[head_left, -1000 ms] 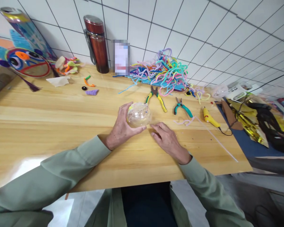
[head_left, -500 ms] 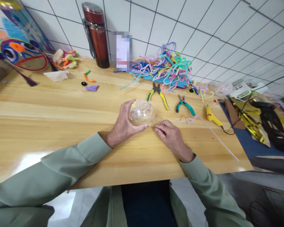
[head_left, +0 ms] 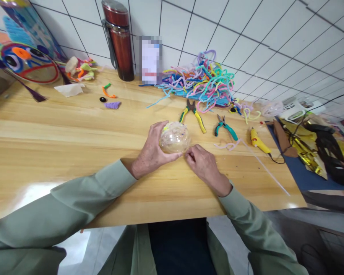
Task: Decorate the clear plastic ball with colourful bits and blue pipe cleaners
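Observation:
A clear plastic ball (head_left: 175,137) with small coloured specks on it is gripped from its left side by my left hand (head_left: 151,151), thumb along the lower edge and fingers behind. At the ball's lower right edge is my right hand (head_left: 202,162), its thumb and forefinger pinched together. Whatever that pinch holds is too small to make out. Just beyond the ball lie yellow-handled pliers (head_left: 192,115), and teal-handled pliers (head_left: 226,128) rest to their right. A bent pink pipe cleaner (head_left: 228,146) is on the table right of my hands.
Tangled pipe cleaners (head_left: 203,82) are heaped against the tiled wall. A red thermos (head_left: 119,42) and a phone (head_left: 150,61) stand left of them. A yellow glue gun (head_left: 259,140) with a cord lies at right. A decorated face craft (head_left: 31,63) sits far left.
My left hand and the ball have shifted slightly right. My right hand's fingers have curled tighter and now meet the ball's lower right edge. The view has moved a little.

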The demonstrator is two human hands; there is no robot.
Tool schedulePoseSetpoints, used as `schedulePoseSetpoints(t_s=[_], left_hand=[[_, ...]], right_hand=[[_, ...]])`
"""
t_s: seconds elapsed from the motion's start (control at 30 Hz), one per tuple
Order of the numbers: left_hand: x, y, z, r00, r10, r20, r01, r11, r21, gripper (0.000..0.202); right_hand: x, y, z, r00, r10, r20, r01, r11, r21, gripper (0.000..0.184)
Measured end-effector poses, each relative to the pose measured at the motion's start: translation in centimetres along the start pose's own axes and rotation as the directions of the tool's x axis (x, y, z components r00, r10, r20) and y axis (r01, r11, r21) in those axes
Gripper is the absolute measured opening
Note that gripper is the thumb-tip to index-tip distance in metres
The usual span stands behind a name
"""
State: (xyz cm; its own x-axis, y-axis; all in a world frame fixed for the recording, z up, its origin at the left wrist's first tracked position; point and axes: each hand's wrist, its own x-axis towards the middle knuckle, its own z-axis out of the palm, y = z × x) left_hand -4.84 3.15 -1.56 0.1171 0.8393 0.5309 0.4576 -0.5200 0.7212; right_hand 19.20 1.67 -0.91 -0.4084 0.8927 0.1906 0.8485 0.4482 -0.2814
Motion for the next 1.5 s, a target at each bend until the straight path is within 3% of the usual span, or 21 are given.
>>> schedulePoseSetpoints(t_s=[0.1,0.2,0.3,0.37,0.47,0.6,0.83,1.07,1.2,1.27,1.33,1.43,1.5], left_hand=[[-0.2,0.0,0.2,1.0,0.031,0.005,-0.031,0.999,0.018,0.106],[-0.3,0.4,0.3,0.996,0.089,0.023,-0.089,0.995,0.034,0.11],[-0.7,1.0,0.2,0.988,0.144,0.061,-0.147,0.988,0.04,0.112],[-0.9,1.5,0.1,0.979,0.182,0.091,-0.187,0.981,0.048,0.109],[-1.2,1.8,0.2,0.963,0.237,0.127,-0.246,0.967,0.064,0.103],[-1.3,1.7,0.3,0.949,0.272,0.157,-0.284,0.957,0.061,0.099],[-1.4,1.6,0.3,0.941,0.282,0.19,-0.298,0.953,0.062,0.105],[-1.5,1.6,0.3,0.939,0.275,0.205,-0.292,0.955,0.058,0.106],[-1.4,1.6,0.3,0.941,0.264,0.21,-0.278,0.96,0.04,0.107],[-1.5,1.6,0.1,0.942,0.261,0.21,-0.274,0.961,0.033,0.107],[-1.6,1.8,-0.1,0.945,0.252,0.207,-0.267,0.963,0.045,0.105],[-1.9,2.0,-0.3,0.952,0.222,0.211,-0.245,0.966,0.085,0.101],[-1.9,2.2,-0.1,0.952,0.228,0.202,-0.251,0.963,0.094,0.1]], right_hand=[[0.1,0.3,0.1,0.996,0.09,-0.022,-0.09,0.995,-0.038,0.011],[0.0,0.7,-1.2,0.977,0.154,-0.145,-0.143,0.986,0.08,0.01],[-0.2,0.1,-3.6,0.939,0.158,-0.304,-0.085,0.967,0.24,0.011],[-0.2,-1.0,-5.1,0.929,0.092,-0.358,0.014,0.959,0.283,0.011],[0.1,-2.7,-6.3,0.929,-0.046,-0.367,0.15,0.954,0.261,0.01],[0.6,-3.5,-6.0,0.939,-0.124,-0.321,0.182,0.971,0.156,0.01],[0.3,-2.6,-4.9,0.933,-0.161,-0.322,0.18,0.983,0.029,0.011],[0.3,-2.8,-5.1,0.942,-0.136,-0.307,0.176,0.979,0.106,0.014],[-0.3,-2.9,-5.7,0.927,-0.087,-0.364,0.16,0.971,0.176,0.017],[-1.0,-1.6,-6.3,0.905,-0.014,-0.426,0.097,0.98,0.174,0.017],[-2.0,1.5,-7.4,0.863,0.093,-0.496,-0.023,0.989,0.145,0.016],[-3.7,9.0,-9.8,0.762,0.328,-0.558,-0.349,0.934,0.073,0.019],[-4.9,14.7,-11.5,0.695,0.504,-0.513,-0.607,0.794,-0.042,0.026]])
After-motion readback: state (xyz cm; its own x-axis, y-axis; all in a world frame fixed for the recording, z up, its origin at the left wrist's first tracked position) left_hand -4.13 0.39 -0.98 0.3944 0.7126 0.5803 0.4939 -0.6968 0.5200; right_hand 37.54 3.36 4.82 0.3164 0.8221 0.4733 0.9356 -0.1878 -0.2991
